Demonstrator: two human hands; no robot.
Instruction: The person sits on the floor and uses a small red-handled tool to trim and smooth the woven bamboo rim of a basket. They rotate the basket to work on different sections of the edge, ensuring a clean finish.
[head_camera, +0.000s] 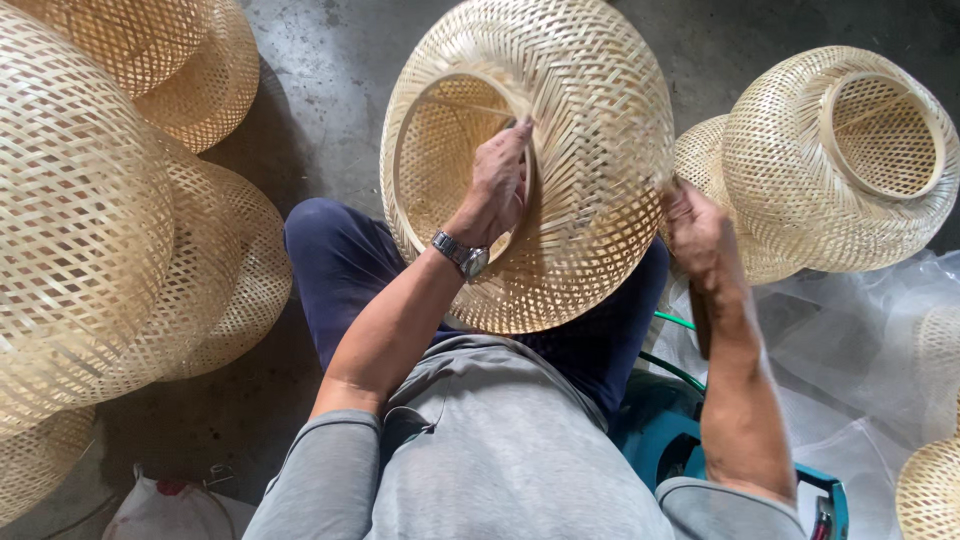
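A: What sits nearest, at the bottom of the frame?

B: A grey shirt and dark-trousered knees, with the woven bamboo shade resting above at centre.

A: And the hands?

B: The left hand curls closed over the shade's inner rim; the right hand pinches its outer edge. More shades lie on the concrete floor beyond.

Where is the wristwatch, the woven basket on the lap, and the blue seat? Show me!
wristwatch (464, 255), head view, on its metal band at the left wrist
woven basket (590, 150), head view, on its outer woven wall
blue seat (665, 440), head view, on its top edge beside the right arm
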